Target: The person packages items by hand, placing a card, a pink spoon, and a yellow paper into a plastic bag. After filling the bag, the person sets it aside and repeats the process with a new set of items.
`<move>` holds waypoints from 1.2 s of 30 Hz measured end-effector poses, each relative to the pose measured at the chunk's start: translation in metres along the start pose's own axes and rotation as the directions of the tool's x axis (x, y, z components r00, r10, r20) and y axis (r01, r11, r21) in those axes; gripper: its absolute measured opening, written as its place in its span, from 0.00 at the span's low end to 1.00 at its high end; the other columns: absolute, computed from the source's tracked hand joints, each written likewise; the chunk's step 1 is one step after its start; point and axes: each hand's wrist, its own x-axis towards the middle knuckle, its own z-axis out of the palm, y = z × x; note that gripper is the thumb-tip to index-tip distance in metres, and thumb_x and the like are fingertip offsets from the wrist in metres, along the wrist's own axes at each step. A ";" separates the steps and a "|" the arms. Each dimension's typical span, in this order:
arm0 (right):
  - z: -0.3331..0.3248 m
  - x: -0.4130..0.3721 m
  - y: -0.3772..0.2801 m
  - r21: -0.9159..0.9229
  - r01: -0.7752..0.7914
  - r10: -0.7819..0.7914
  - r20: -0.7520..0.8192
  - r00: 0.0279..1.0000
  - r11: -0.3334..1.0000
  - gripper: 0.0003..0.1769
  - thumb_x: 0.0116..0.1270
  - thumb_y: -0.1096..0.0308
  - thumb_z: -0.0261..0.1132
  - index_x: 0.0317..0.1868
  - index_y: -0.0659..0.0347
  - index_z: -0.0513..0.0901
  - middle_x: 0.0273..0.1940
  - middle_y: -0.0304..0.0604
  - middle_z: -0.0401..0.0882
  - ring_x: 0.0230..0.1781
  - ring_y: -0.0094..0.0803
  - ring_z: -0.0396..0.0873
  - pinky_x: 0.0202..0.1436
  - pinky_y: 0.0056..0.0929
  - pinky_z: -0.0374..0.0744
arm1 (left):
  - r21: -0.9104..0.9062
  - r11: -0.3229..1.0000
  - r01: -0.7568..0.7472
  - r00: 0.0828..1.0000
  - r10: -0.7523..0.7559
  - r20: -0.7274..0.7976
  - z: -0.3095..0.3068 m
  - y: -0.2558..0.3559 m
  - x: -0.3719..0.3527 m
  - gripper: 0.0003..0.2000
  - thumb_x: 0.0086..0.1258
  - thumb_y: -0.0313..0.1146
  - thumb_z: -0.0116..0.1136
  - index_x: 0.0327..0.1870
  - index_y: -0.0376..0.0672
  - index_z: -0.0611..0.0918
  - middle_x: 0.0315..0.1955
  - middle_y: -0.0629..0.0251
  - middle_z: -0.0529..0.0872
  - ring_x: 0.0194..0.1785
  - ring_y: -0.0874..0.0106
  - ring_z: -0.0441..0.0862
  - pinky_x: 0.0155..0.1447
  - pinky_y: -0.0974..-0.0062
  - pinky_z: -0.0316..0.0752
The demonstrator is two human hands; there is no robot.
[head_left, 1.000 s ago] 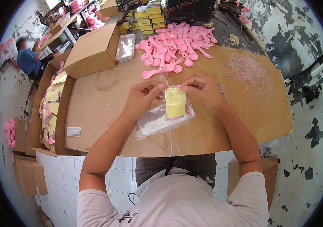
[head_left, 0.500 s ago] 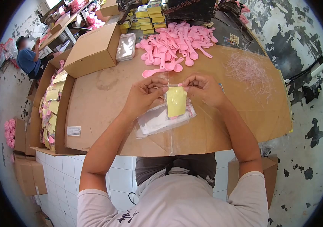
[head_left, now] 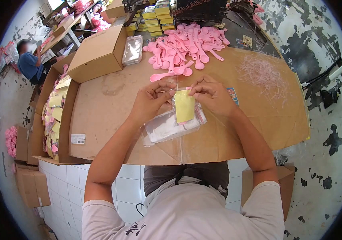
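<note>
A small clear plastic bag (head_left: 185, 107) holds a yellow card and a bit of pink at its top and lower edges. My left hand (head_left: 151, 100) pinches its upper left corner between thumb and fingers. At the upper right corner, my right hand (head_left: 210, 94) pinches the bag's mouth, its fingers curled. Beneath lies a stack of flat clear plastic bags (head_left: 165, 130), partly covered by the held one. Just past my right hand a blue printed card (head_left: 232, 96) lies on the cardboard, partly hidden by the hand. A pile of pink measuring spoons (head_left: 187, 46) spreads beyond both hands.
An open carton (head_left: 65, 136) of packed bags stands at the left, beside a closed cardboard box (head_left: 97, 52). Clear plastic strips (head_left: 263, 76) lie tangled at the right. Stacks of yellow cards (head_left: 159, 18) stand behind the spoons. A seated person (head_left: 31, 64) is far left.
My right hand has moved slightly left along the bag's top, and its fingers have shifted. More of the blue printed card now shows beside it. The held bag has tipped a little.
</note>
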 end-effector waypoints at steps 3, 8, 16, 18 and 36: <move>0.003 -0.002 -0.007 0.045 -0.020 0.020 0.014 1.000 0.999 0.12 0.66 0.81 0.71 0.49 0.64 0.87 0.52 0.38 0.71 0.49 0.25 0.80 0.53 0.27 0.83 | 0.022 1.000 0.014 1.000 -0.014 -0.010 -0.002 -0.001 0.001 0.12 0.77 0.29 0.66 0.58 0.39 0.84 0.43 0.67 0.89 0.43 0.81 0.86 0.44 0.79 0.84; 0.005 0.000 0.000 0.167 -0.053 0.053 0.004 0.999 0.985 0.17 0.64 0.82 0.72 0.54 0.64 0.85 0.55 0.37 0.66 0.50 0.22 0.79 0.53 0.24 0.84 | -0.050 0.999 0.014 0.999 -0.016 -0.042 0.005 0.014 -0.003 0.15 0.77 0.29 0.65 0.61 0.39 0.82 0.45 0.67 0.89 0.46 0.80 0.86 0.46 0.78 0.85; -0.004 -0.002 -0.020 0.086 -0.002 0.003 -0.007 1.000 0.996 0.20 0.66 0.82 0.70 0.58 0.65 0.84 0.54 0.37 0.65 0.48 0.21 0.79 0.51 0.23 0.82 | 0.073 0.989 0.128 0.982 -0.136 0.128 0.000 0.014 -0.015 0.16 0.77 0.24 0.64 0.63 0.35 0.79 0.46 0.65 0.89 0.46 0.76 0.88 0.48 0.77 0.85; -0.007 -0.002 -0.017 0.127 0.014 -0.017 0.017 1.000 0.992 0.19 0.67 0.81 0.69 0.58 0.64 0.85 0.53 0.38 0.66 0.47 0.22 0.79 0.51 0.24 0.82 | 0.030 0.986 0.162 0.980 -0.165 0.109 -0.002 0.023 -0.026 0.15 0.77 0.24 0.63 0.61 0.33 0.80 0.45 0.64 0.89 0.44 0.75 0.88 0.48 0.77 0.85; -0.051 -0.020 -0.013 -0.414 -0.008 -0.045 -0.118 0.992 0.910 0.13 0.69 0.74 0.68 0.52 0.68 0.85 0.54 0.47 0.79 0.47 0.35 0.85 0.55 0.34 0.83 | 0.487 0.856 -0.174 0.794 0.414 -0.445 -0.081 0.082 -0.111 0.13 0.78 0.24 0.55 0.60 0.34 0.81 0.52 0.54 0.88 0.51 0.67 0.88 0.56 0.73 0.82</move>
